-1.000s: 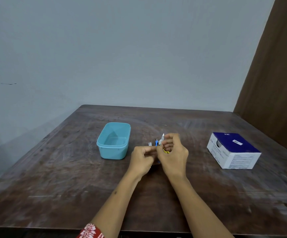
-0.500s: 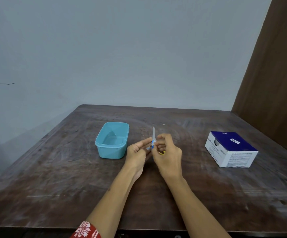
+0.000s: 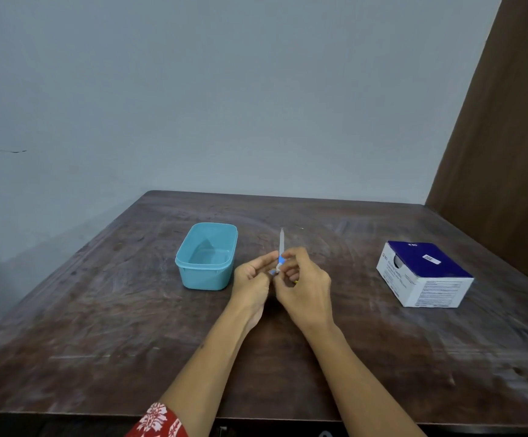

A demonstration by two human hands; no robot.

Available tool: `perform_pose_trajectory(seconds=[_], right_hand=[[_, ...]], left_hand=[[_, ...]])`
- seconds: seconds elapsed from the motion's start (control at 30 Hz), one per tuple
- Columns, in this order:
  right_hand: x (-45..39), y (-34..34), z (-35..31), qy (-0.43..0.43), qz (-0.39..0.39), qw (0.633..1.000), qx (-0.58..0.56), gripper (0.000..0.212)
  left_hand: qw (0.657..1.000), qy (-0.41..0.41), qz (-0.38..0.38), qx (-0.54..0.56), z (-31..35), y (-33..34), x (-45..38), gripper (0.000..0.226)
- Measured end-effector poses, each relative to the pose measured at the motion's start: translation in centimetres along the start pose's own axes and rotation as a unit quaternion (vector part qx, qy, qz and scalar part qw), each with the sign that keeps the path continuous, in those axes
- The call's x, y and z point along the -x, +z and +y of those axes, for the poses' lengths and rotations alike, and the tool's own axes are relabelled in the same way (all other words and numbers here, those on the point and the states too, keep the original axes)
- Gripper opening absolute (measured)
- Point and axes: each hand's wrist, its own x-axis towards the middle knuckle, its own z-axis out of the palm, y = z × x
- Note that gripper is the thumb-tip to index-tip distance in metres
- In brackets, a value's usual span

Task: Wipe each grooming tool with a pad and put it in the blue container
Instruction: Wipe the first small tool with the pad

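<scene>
Slim pale blue-handled grooming tool (image 3: 281,247) now raised upright from earlier tilt; right hand (image 3: 306,288) grip pinching it, left hand (image 3: 251,280) grip pinching small pad (image 3: 273,272) at base. Wiping underway; light-blue plastic container (image 3: 207,257) still empty.

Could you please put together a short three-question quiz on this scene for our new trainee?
1. True or false: the blue container already holds a grooming tool.
2. Which side of the hands does the blue and white box sit on: the person's left or right?
3. Which way does the slim tool pinched between the left hand and the right hand point?
A. up and away from the person
B. flat toward the container
C. down at the table

Key
1. False; it looks empty.
2. Right.
3. A.
</scene>
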Motion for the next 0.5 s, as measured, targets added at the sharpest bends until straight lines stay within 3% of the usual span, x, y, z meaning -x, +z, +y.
perform_pose_trajectory(seconds=[0.37, 0.5], right_hand=[[-0.01, -0.05, -0.23, 0.013, -0.007, 1.0, 0.005, 0.03], [-0.26, 0.04, 0.24, 0.035, 0.023, 0.999, -0.009, 0.027]], left_hand=[[1.0, 0.006, 0.007, 0.002, 0.05, 0.03, 0.04, 0.031], [1.0, 0.004, -0.016, 0.006, 0.13, 0.27, 0.41, 0.032]])
